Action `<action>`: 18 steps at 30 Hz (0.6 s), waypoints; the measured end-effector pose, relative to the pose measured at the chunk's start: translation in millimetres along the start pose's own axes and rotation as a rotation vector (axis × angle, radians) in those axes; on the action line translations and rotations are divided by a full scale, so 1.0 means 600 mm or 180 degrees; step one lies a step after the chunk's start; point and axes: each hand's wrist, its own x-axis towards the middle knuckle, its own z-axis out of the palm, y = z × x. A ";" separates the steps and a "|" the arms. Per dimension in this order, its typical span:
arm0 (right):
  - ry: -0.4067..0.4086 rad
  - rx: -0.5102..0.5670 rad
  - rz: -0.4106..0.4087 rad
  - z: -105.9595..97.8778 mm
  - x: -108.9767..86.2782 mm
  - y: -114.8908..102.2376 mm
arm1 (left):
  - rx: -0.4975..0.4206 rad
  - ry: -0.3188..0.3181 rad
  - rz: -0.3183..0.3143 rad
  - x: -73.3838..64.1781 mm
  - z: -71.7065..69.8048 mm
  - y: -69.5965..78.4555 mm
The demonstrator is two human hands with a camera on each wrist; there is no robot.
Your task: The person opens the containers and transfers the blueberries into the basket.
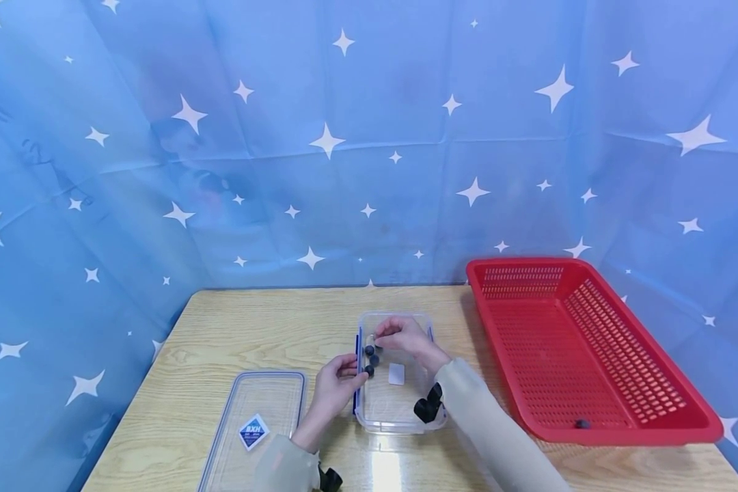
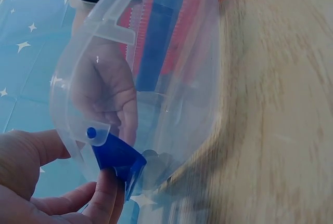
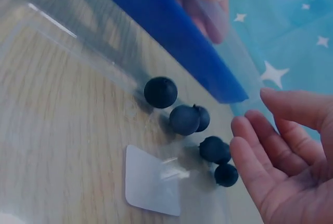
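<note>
A clear plastic box [image 1: 400, 428] with blue side clasps stands at the middle of the table. Several small dark balls [image 3: 161, 92] lie inside along its left wall, next to a white label [image 3: 151, 182]. My left hand [image 1: 335, 386] grips that wall: the thumb is over the rim, and fingers touch the blue clasp [image 2: 117, 156] outside. Over the box's far left part is my right hand [image 1: 404, 336]. In the right wrist view its fingers are loosely bent beside the balls, with nothing visible between them.
To the right stands a red slotted basket [image 1: 590, 436] with one dark ball [image 1: 582, 424] near its front wall. A clear lid [image 1: 270, 374] with a blue edge and a sticker lies on the left. Behind the wooden table [image 1: 246, 328] hangs a blue star-patterned curtain [image 1: 400, 191].
</note>
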 end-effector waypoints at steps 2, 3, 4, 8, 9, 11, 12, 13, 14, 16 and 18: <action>0.0017 -0.0075 0.0008 0.001 0.002 0.003 | -0.0018 -0.0012 -0.0010 -0.004 -0.002 0.014; 0.0025 -0.0110 0.0017 0.001 0.003 0.004 | -0.0036 -0.0018 -0.0012 -0.006 -0.003 0.021; 0.0020 -0.0139 0.0009 0.002 0.004 0.005 | -0.0059 -0.0022 -0.0009 -0.008 -0.004 0.026; -0.0045 -0.0293 -0.0003 0.003 0.006 0.010 | -0.0040 -0.0014 -0.0002 -0.007 -0.004 0.021; -0.0065 -0.0344 -0.0004 0.003 0.006 0.010 | -0.0024 -0.0009 -0.0006 -0.005 -0.003 0.014; -0.0099 -0.0454 0.0031 0.004 0.007 0.012 | 0.0012 -0.0002 -0.0005 -0.001 -0.002 0.000; -0.0110 -0.0512 0.0048 0.004 0.007 0.012 | 0.0020 0.0001 -0.0017 0.002 -0.001 -0.007; -0.0118 -0.0571 0.0060 0.004 0.007 0.013 | 0.0033 0.0001 -0.0023 0.003 -0.001 -0.012; -0.0127 -0.0646 0.0053 0.004 0.007 0.013 | 0.0033 0.0002 -0.0030 0.005 -0.001 -0.015; -0.0161 -0.0738 0.0047 0.005 0.008 0.014 | 0.0011 -0.0002 -0.0035 0.006 -0.001 -0.019; -0.0203 -0.0806 0.0025 0.005 0.008 0.014 | -0.0010 -0.0002 -0.0048 0.007 0.000 -0.021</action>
